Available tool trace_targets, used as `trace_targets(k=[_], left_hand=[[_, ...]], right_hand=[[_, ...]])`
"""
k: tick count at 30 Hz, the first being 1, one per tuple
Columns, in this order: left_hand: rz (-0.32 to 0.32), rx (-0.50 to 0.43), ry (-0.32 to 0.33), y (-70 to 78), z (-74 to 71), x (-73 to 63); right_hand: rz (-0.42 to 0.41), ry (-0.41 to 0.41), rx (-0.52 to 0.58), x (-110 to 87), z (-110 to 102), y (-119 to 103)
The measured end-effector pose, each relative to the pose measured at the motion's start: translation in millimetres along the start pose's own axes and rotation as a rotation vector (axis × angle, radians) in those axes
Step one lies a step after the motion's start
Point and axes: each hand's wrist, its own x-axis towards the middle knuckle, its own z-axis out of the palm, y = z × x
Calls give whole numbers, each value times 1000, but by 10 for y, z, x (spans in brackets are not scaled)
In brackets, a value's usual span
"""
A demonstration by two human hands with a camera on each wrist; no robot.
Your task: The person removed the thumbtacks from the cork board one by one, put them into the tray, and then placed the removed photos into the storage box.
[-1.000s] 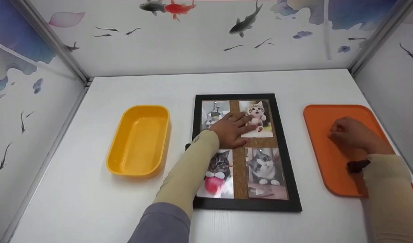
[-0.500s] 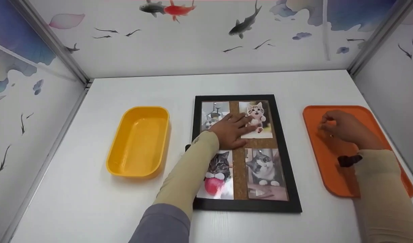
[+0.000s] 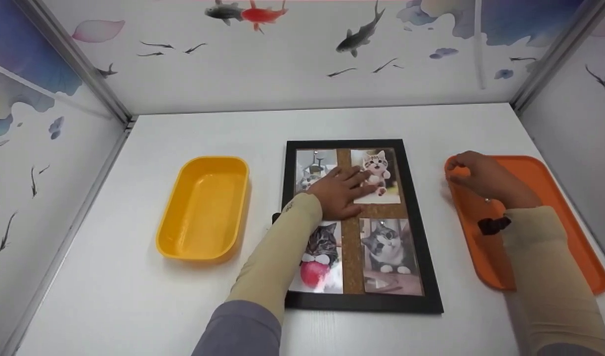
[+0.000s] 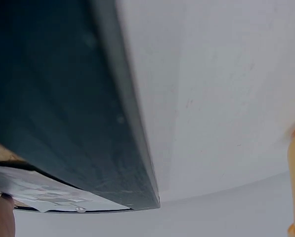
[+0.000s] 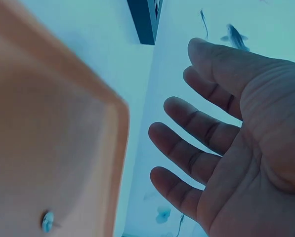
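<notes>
I judge pinning photos (image 3: 391,252) to the central corkboard (image 3: 352,269) underway: left hand (image 3: 338,195) flat on it, fingers spread; right hand (image 3: 490,178) half-curled, hold undeterminable, above the orange tray (image 3: 525,167) bearing one thumbtack (image 5: 48,221); next likely requires perpendicular insertion

White table (image 3: 114,301) — yellow bin (image 3: 203,212) left, black-framed photo board (image 3: 351,247) between, orange tray (image 3: 525,173) right
</notes>
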Motion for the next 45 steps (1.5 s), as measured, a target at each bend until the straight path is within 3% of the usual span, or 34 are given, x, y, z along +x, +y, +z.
trace_targets(k=[10, 20, 27, 32, 45], left_hand=[[-6, -12, -2, -10, 23, 7], [-1, -1, -4, 9, -4, -10], [-14, -16, -13, 23, -5, -9], [-12, -25, -2, 11, -9, -5], [-10, 1, -13, -8, -9, -11]], right_hand=[[-99, 23, -41, 259, 85, -220], [-113, 16, -53, 470, 253, -440], [-137, 12, -125, 597, 336, -545], [-215, 36, -178, 704, 364, -588], [-236, 43, -268, 935, 508, -586]])
